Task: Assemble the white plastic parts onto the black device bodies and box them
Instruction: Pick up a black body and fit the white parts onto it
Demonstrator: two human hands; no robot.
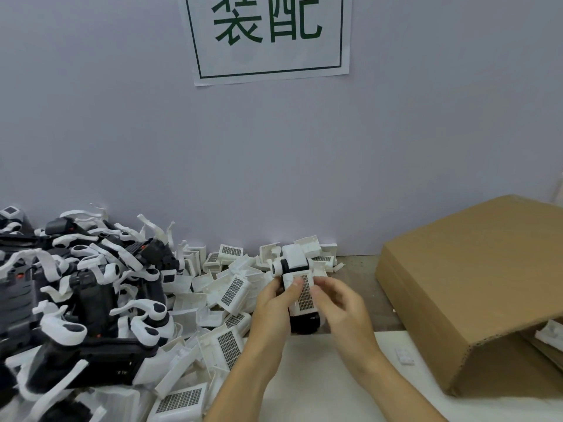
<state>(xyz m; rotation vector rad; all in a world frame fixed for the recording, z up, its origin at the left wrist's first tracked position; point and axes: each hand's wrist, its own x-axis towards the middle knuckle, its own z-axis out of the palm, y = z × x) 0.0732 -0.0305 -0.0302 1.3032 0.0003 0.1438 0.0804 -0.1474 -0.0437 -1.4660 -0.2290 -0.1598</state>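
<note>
I hold one black device body [304,324] upright over the table, with white plastic covers on its upper part and a white grille cover [305,295] on its front. My left hand [274,303] grips the body from the left, thumb lying on the grille. My right hand [338,306] holds it from the right, fingertips at the grille cover's edge. A heap of loose white grille covers [227,300] lies just left of my hands. Further left is a pile of black bodies with white curved parts [82,287].
A brown cardboard box [475,287] stands at the right, its flap raised over the opening, with white parts just visible inside at the far right. A small white piece [404,356] lies on the white sheet [329,376] in front of me. A wall with a paper sign [268,35] closes the back.
</note>
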